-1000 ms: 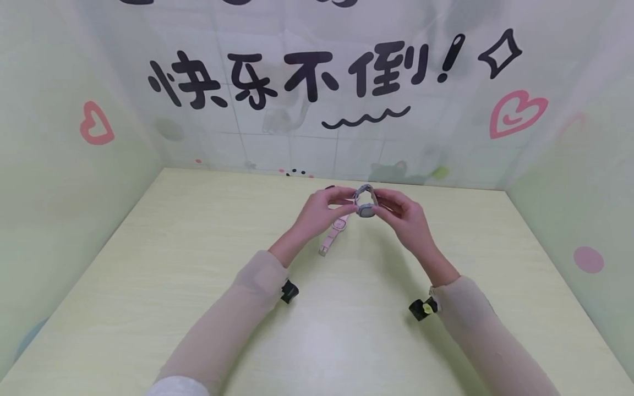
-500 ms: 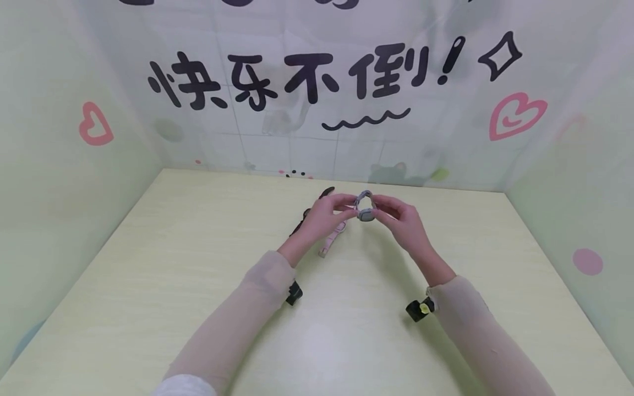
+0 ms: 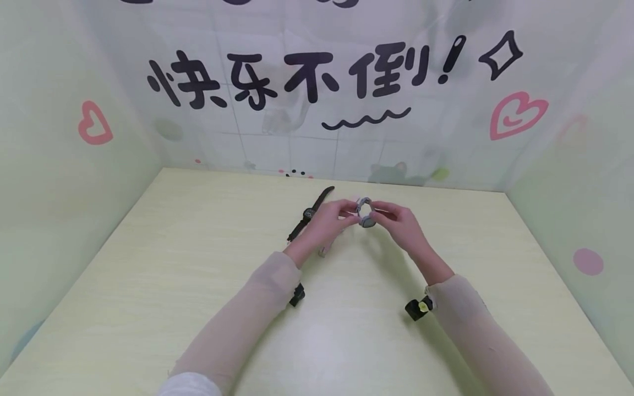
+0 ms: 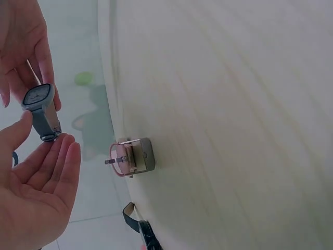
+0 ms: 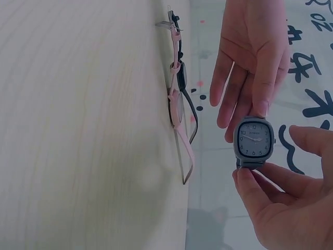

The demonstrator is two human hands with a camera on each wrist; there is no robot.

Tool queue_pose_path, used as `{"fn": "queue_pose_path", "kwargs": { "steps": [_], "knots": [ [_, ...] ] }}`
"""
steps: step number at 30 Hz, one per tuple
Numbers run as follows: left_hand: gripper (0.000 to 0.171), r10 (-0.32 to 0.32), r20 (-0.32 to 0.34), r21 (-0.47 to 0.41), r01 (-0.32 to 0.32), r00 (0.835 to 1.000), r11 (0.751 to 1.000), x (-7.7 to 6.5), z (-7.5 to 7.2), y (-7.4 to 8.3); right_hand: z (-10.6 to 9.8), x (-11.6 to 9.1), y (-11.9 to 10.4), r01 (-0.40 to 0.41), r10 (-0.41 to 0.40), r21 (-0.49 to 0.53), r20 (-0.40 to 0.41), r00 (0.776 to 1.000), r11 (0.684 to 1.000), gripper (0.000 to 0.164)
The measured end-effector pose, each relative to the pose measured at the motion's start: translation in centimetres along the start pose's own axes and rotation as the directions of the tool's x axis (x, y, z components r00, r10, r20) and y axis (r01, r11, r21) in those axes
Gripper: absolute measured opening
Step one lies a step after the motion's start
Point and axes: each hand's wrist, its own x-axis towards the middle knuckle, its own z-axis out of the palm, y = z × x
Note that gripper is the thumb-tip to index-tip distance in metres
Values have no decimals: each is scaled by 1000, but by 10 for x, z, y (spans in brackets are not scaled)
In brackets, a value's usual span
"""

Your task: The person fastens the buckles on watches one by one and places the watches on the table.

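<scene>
A grey-blue wristwatch [image 3: 367, 221] with a rounded-square case is held up over the table, its strap closed in a loop. My left hand [image 3: 329, 223] pinches it from the left, thumb by the case and fingers at the strap. From the other side my right hand [image 3: 401, 225] grips it with thumb and fingers. The dial [image 5: 254, 139] faces the right wrist camera. Below the left hand lies a pink wristwatch [image 3: 324, 251], mostly hidden by that hand in the head view. A black wristwatch [image 3: 308, 213] lies stretched out just left of it.
The pale wood-grain table [image 3: 198, 264] is enclosed by printed side panels and a back wall [image 3: 277, 118] with black lettering. Small black cameras [image 3: 297, 295] are strapped at both wrists.
Both hands have lowered slightly toward me with the grey-blue watch. My left hand shifted right, so the black watch now shows and more of the pink one is covered.
</scene>
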Motion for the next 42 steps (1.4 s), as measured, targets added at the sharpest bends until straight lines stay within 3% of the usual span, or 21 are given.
{"fn": "queue_pose_path", "kwargs": {
  "steps": [14, 42],
  "knots": [
    [40, -70, 77, 111, 61, 995, 992, -1, 10, -1, 1, -1, 4, -86, 109, -165, 135, 985, 983, 58],
    [33, -150, 132, 293, 106, 980, 950, -1, 21, 1, 7, 1, 16, -98, 156, -258, 213, 964, 961, 60]
  ]
}}
